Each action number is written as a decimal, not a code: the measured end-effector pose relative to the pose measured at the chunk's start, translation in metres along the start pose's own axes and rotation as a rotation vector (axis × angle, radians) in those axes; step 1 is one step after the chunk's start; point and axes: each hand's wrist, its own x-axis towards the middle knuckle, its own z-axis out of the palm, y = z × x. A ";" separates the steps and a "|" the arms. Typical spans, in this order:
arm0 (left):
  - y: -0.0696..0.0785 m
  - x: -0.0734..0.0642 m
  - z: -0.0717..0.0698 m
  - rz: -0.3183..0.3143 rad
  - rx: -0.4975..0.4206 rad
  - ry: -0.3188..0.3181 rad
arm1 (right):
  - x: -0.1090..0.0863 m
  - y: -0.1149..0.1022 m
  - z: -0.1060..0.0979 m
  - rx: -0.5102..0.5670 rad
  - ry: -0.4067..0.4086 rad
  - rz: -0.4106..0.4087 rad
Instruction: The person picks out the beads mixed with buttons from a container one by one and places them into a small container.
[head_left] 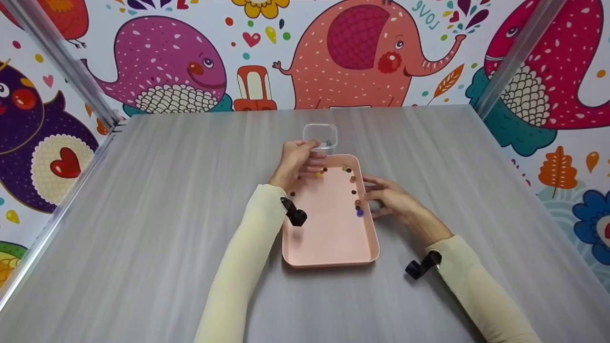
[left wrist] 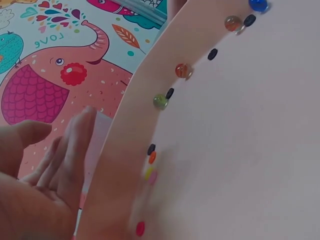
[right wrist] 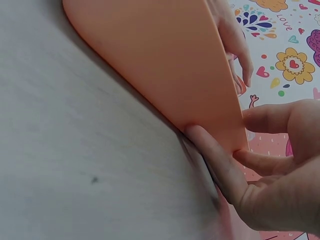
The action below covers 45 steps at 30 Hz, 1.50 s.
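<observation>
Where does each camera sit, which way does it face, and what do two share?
Head: on the head, facing forward and down at the rectangular pink tray; bare left-hand grip, right-hand grip and cream fabric sleeves show.
Left wrist: on that wrist, facing the tray's inside and the colourfully printed wall; left-hand grip at left.
Right wrist: on that wrist, facing the tray's outer side and grey tabletop; right-hand grip and part of left-hand grip show.
Shared: head and left wrist show the round blue glass marble.
</observation>
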 end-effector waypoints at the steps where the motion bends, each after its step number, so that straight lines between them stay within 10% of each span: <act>1: -0.001 -0.001 0.001 0.003 0.000 -0.006 | 0.001 0.000 0.000 0.001 0.002 0.001; 14: -0.010 -0.003 0.021 0.012 0.083 -0.104 | 0.000 -0.001 0.000 -0.008 -0.002 0.000; 29: -0.018 -0.005 0.031 -0.060 0.105 -0.027 | 0.001 -0.002 0.001 0.022 0.002 0.010; 45: -0.023 -0.006 0.035 -0.129 0.079 -0.087 | -0.001 -0.001 -0.002 0.006 -0.021 -0.017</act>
